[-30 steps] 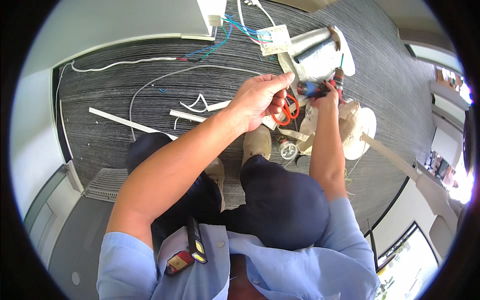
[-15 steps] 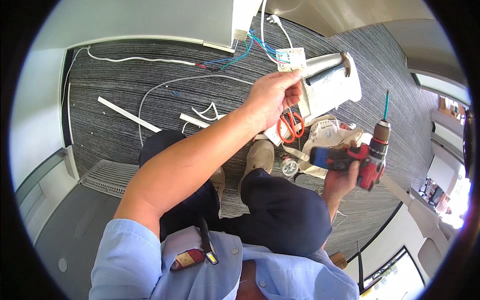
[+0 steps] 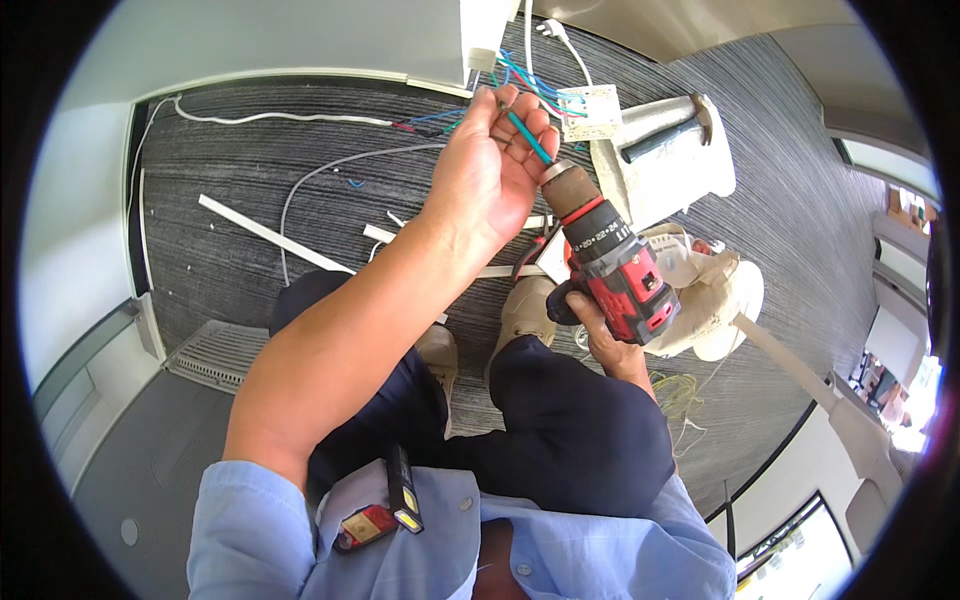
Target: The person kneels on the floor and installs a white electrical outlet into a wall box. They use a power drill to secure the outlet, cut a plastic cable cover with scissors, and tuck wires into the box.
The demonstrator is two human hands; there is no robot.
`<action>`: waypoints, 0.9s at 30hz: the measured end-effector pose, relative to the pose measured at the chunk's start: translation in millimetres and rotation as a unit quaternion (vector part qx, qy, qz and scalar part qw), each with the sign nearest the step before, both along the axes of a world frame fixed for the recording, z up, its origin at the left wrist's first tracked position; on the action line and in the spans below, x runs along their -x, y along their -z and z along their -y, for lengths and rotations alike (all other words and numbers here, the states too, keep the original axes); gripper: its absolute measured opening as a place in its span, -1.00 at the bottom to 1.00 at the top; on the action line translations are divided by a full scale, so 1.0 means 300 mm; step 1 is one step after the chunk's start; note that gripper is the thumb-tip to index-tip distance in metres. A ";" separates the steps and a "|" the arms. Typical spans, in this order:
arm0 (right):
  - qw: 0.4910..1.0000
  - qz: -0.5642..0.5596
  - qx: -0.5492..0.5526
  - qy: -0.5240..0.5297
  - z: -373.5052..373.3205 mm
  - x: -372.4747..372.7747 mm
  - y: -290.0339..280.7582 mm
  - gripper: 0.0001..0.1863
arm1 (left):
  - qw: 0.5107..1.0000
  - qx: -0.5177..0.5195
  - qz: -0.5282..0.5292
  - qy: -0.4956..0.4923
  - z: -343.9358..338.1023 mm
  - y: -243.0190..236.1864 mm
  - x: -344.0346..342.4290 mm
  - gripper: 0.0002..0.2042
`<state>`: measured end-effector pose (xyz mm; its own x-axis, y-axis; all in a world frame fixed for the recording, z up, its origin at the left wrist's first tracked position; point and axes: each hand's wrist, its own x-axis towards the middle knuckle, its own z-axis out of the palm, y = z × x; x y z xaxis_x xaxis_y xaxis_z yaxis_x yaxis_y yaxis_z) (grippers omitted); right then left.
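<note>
My right hand (image 3: pixel 608 338) grips a red and black cordless drill (image 3: pixel 632 282) below its body, its chuck angled up to the left. A long teal bit (image 3: pixel 530 136) sticks out of the chuck. My left hand (image 3: pixel 482 168) is palm up with curled fingers at the bit's far end; whether it pinches the bit or something small there is unclear. Just beyond the fingers are blue, green and red wires (image 3: pixel 520 78) and a white socket plate (image 3: pixel 591 111). Behind the drill, a hammer (image 3: pixel 660 140) lies on a pale pad (image 3: pixel 705 172).
White trunking strips (image 3: pixel 260 232) and cables lie on the grey carpet, left of centre. A cabinet (image 3: pixel 300 40) borders the top left, beside a plug (image 3: pixel 555 32) at its right. A cream bag (image 3: pixel 700 310) and a pale pole (image 3: pixel 775 350) are on the right.
The drill has been lifted off the right side and swung across to the left, its bit now meeting my left hand, which has moved left and turned palm up.
</note>
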<state>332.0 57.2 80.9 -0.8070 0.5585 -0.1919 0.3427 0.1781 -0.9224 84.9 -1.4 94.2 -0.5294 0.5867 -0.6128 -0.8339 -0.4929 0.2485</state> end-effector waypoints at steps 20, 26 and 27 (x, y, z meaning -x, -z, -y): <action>0.999 -0.013 -0.043 -0.011 -0.013 0.034 -0.024 -0.69 | 0.993 0.061 -0.093 0.038 -0.003 -0.022 -0.007 -0.74; 0.970 0.053 -0.177 -0.155 -0.052 0.101 -0.007 -0.15 | 0.975 0.157 -0.136 0.077 -0.010 0.005 -0.022 -0.71; 0.966 0.033 -0.188 -0.175 -0.039 0.107 0.010 -0.07 | 0.972 0.162 -0.145 0.090 -0.008 0.014 -0.027 -0.70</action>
<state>300.0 69.0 77.8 -0.9519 0.2937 -0.0867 0.2571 0.6127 -0.7473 92.9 1.0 90.0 -0.6139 0.4870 -0.6212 -0.7711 -0.2017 0.6040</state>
